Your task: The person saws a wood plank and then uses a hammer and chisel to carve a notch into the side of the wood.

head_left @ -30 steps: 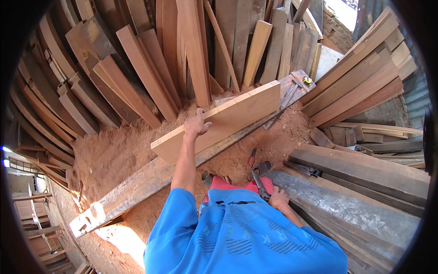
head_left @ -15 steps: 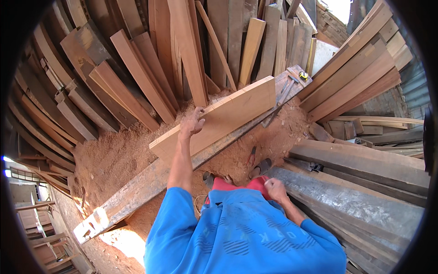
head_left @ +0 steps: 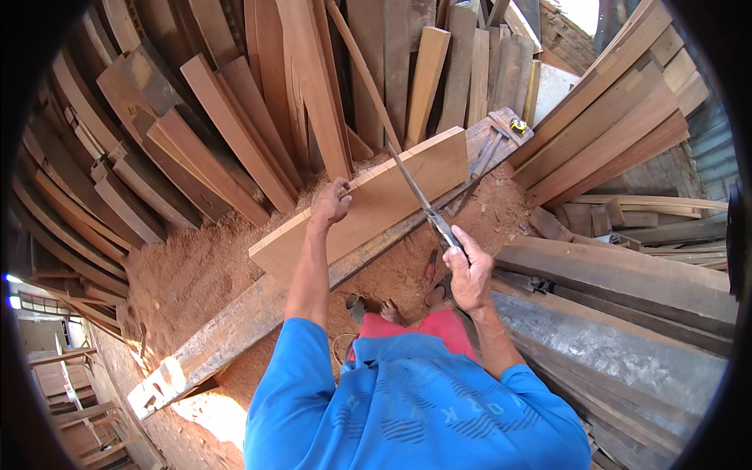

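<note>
A thick, pale wooden board (head_left: 392, 194) stands on its long edge on the worn plank bench (head_left: 227, 333), slanting from near left to far right. Short marks cross its top edge. My left hand (head_left: 332, 202) is closed over that top edge, left of the middle. Raised in front of the board, my right hand (head_left: 468, 270) is wrapped round the handle of a long, narrow-bladed hand tool (head_left: 413, 182). Its blade points up and away to the left, across the board's face; whether it touches the wood I cannot tell. My fingers hide part of the handle.
At the bench's far end lie a hammer (head_left: 495, 135) and a yellow tape measure (head_left: 518, 125). Red-handled pliers (head_left: 429, 266) lie on the sawdust-covered ground by my feet. Upright planks (head_left: 235, 129) crowd the back and left; stacked timber (head_left: 619, 286) fills the right.
My right hand has come up from beside my thigh and now holds the narrow-bladed tool in front of the board. My left hand stays on the board's top edge.
</note>
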`<action>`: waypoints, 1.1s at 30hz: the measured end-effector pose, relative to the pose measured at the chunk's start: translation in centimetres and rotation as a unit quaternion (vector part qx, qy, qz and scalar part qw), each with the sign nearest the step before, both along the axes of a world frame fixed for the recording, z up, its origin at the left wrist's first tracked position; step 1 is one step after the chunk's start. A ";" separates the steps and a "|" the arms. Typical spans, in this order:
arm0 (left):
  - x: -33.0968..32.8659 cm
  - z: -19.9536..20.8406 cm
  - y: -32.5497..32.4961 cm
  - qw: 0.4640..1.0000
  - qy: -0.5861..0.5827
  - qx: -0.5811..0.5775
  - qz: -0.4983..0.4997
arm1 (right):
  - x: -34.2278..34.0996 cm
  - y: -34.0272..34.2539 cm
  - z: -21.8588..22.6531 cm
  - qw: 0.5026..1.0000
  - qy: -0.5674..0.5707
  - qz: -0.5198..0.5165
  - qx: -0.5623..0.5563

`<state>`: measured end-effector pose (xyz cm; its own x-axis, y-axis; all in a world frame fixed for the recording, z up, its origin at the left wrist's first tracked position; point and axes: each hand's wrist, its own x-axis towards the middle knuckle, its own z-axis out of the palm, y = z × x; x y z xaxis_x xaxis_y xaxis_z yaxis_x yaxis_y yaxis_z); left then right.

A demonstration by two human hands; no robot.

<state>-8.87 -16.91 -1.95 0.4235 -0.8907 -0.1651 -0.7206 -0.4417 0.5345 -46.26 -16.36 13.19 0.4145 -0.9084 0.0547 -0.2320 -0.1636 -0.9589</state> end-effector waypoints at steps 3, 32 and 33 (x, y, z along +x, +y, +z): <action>0.1 0.2 -0.4 0.999 -0.036 0.017 0.010 | 0.9 0.8 0.3 0.996 -0.076 -0.009 -0.044; 1.1 -0.4 -0.1 1.000 -0.006 0.016 0.007 | 6.1 0.5 -7.9 0.997 0.041 0.067 -0.009; 0.8 -0.2 -0.3 1.000 -0.009 0.023 0.009 | 6.1 0.5 -7.9 0.997 0.051 0.066 -0.002</action>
<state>-8.04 -17.21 -2.14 0.4419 -0.8749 -0.1982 -0.7216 -0.4779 0.5008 -40.13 -15.87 5.33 0.5348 -0.8449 0.0100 -0.3035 -0.2031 -0.9309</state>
